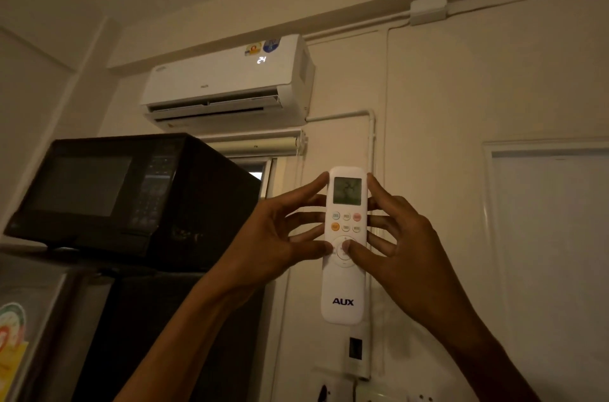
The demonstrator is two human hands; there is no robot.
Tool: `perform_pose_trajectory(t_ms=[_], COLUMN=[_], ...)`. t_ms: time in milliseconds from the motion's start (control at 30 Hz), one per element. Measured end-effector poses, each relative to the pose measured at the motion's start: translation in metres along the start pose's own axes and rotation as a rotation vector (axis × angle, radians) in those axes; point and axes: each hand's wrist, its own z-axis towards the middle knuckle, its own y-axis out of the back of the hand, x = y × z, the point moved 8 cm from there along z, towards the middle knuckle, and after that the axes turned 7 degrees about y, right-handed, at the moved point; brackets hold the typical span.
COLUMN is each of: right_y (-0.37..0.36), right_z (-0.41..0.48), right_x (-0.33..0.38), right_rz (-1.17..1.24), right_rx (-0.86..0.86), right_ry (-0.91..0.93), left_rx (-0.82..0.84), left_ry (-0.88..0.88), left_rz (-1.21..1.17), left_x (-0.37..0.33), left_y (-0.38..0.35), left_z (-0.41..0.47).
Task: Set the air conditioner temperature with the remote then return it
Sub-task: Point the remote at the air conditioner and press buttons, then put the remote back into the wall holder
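The room is dim and warm-toned, and much is hard to read: the remote's [344, 245] small grey screen shows digits too blurred to make out, its six round buttons carry tiny labels that cannot be read, and the fingers behind its body are hidden. The remote is a long, slim, smooth white plastic bar with rounded ends, held upright in front of the wall, below and right of the AC [227, 85]; "AUX" is printed in dark letters near its lower end. The left hand [276, 237] has its fingers spread along the remote's left edge, thumb tip on the circular pad, so its grip is loosely clamped on the remote. The right hand [402, 237] holds the right edge the same way, its thumb pressed on the ring pad's centre. The AC is a white glossy box high on the wall, flap open, with a lit "24" and two round stickers too small to read. At left a black microwave [131, 197], boxy with a dark glass door, sits atop a fridge [29, 319] cut off by the frame; the fridge sticker is illegible. Below the remote a white holder [357, 352] on the wall is partly hidden.
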Motion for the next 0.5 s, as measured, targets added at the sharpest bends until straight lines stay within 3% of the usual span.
perform_pose_trajectory(t_ms=[500], right_y=[0.06], right_z=[-0.03], right_x=[-0.106], right_rz=[-0.068], right_rx=[-0.046], right_ry=[-0.07], left_rx=[0.043], left_ry=[0.029], left_rz=[-0.056], left_x=[0.081], left_y=[-0.098], left_z=[0.056])
